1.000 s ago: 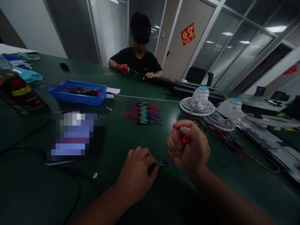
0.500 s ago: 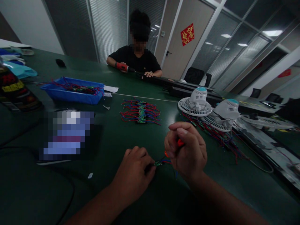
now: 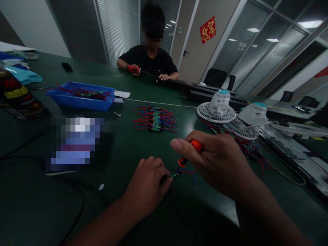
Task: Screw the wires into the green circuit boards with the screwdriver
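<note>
My left hand [image 3: 151,181] pinches the left end of a small green circuit board [image 3: 174,174] low over the green table. Red and blue wires trail from the board's right end. My right hand [image 3: 212,160] is closed round an orange and black tool [image 3: 182,162], which looks like a screwdriver handle; its tip end points down toward the board and cannot be made out. Farther forward lies a row of several green boards [image 3: 156,119] with red and blue wires spread to both sides.
A blue bin [image 3: 84,102] of wired boards stands at the left, behind a blurred screen [image 3: 77,143]. White fan parts [image 3: 220,106] and wire bundles lie at the right. Across the table [image 3: 143,143], a person [image 3: 151,56] holds a red power tool [image 3: 133,69].
My right hand has turned over, with its back now uppermost and its thumb reaching left along the orange handle. My left hand still holds the board. The view has shifted slightly.
</note>
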`<state>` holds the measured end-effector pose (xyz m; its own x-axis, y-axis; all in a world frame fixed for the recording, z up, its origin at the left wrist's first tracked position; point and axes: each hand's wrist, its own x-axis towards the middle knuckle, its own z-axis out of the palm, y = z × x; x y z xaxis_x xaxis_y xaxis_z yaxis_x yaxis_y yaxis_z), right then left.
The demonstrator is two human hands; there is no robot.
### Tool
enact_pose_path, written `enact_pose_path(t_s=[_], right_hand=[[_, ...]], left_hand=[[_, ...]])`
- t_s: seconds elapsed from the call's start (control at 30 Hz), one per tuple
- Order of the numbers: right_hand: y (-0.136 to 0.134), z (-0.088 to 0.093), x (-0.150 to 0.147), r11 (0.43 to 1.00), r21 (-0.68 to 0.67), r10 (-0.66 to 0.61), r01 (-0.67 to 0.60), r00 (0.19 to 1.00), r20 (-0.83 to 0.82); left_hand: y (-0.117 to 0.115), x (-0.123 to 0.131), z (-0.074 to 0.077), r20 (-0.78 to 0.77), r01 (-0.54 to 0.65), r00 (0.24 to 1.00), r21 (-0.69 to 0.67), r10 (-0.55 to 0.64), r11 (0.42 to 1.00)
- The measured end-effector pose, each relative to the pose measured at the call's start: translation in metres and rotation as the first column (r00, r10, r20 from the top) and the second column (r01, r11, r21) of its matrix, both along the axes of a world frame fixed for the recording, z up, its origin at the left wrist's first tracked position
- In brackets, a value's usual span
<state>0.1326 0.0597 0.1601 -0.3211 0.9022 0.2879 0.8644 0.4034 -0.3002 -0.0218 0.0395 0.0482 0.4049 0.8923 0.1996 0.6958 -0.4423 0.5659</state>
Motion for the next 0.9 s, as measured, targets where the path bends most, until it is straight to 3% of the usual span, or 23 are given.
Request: enact_pose_path(t_s=[0.27, 0.67, 0.9], right_hand=[[-0.001, 0.001, 0.0, 0.999, -0.006, 0.034, -0.034, 0.997, 0.068], [-0.004, 0.01, 0.009, 0.987, -0.135, 0.107, -0.088, 0.984, 0.143], [-0.001, 0.007, 0.006, 0.994, -0.084, 0.08, -0.068, 0.985, 0.155]], left_hand=[[0.002, 0.0, 0.003, -0.053, 0.056, 0.997, -0.027, -0.057, 0.998], [0.002, 0.0, 0.006, -0.071, 0.063, 0.995, -0.05, -0.067, 0.997], [0.0, 0.0, 0.003, -0.03, 0.035, 0.999, -0.015, -0.035, 0.999]])
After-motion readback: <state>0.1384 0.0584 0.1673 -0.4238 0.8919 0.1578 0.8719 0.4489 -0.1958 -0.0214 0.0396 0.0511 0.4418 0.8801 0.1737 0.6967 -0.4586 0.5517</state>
